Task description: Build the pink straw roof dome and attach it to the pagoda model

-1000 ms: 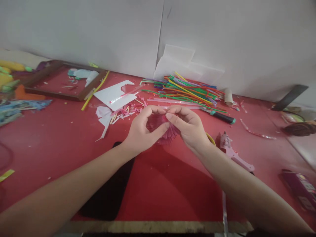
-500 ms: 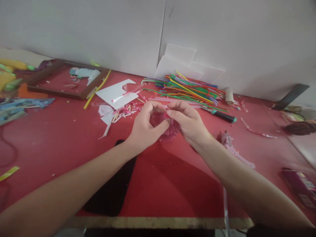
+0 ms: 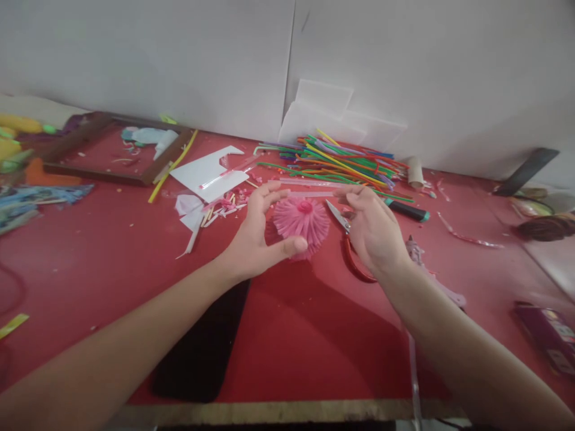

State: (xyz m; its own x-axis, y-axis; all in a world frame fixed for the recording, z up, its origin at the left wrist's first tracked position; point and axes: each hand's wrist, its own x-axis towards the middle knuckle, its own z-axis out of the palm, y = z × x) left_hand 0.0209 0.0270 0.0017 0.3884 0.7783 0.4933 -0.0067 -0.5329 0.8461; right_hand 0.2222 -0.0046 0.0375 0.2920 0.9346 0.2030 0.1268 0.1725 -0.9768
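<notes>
My left hand (image 3: 254, 239) holds a round pink fringed pom-pom (image 3: 302, 222) between thumb and fingers, just above the red table (image 3: 90, 251). My right hand (image 3: 375, 230) is off the pom-pom, to its right, fingers loosely bent and apart with nothing seen in them. It hovers over red-handled scissors (image 3: 348, 251) lying on the table, whose blades point toward the pom-pom. Its fingertips are close to a pale pink straw (image 3: 309, 193) lying behind the pom-pom.
A pile of coloured straws (image 3: 345, 161) lies at the back, with a marker (image 3: 406, 211) and a cardboard roll (image 3: 414, 172) beside it. White paper (image 3: 209, 173) and cut scraps lie left, a wooden frame (image 3: 112, 149) far left. A pink glue gun (image 3: 426, 275), a purple box (image 3: 545, 335) and a black flat object (image 3: 202, 341) are nearer.
My right hand let go of the pom-pom and moved right, uncovering the scissors. The left hand keeps the pom-pom and now shows its whole fringed face.
</notes>
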